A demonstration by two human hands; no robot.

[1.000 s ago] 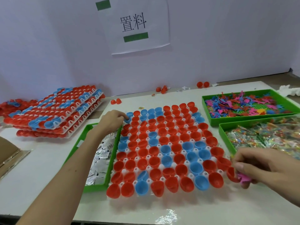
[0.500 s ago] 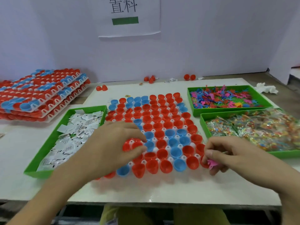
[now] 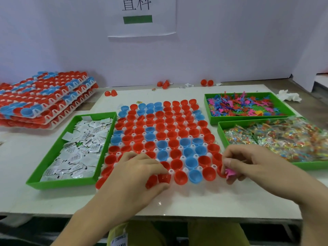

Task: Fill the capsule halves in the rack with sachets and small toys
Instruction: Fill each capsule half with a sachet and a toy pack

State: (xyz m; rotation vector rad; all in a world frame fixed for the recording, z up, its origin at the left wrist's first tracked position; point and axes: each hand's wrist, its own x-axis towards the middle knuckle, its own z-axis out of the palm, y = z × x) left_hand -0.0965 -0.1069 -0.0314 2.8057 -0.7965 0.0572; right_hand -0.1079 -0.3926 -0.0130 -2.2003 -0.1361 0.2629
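A white rack (image 3: 171, 159) full of red and blue capsule halves (image 3: 191, 162) lies in the middle of the table. My left hand (image 3: 136, 176) is curled over its front left rows, thumb and fingers pinching a red capsule half (image 3: 164, 177) in the front row. My right hand (image 3: 257, 167) sits at the rack's front right corner and pinches a small pink toy (image 3: 230, 173). To the left a green tray (image 3: 58, 183) holds white sachets (image 3: 79, 150). At the right a second green tray (image 3: 248, 119) holds colourful small toys (image 3: 245, 105).
A third green tray (image 3: 220, 128) with clear packets of coloured bits stands at the right front. Filled racks (image 3: 44, 98) are stacked at the back left. Loose red halves (image 3: 111, 93) and a crumpled tissue (image 3: 289, 97) lie near the wall. The table's front edge is just below my hands.
My left hand has come from the rack's far left corner to its front rows and closed on a red half. The right hand stays at the front right corner with the pink toy.
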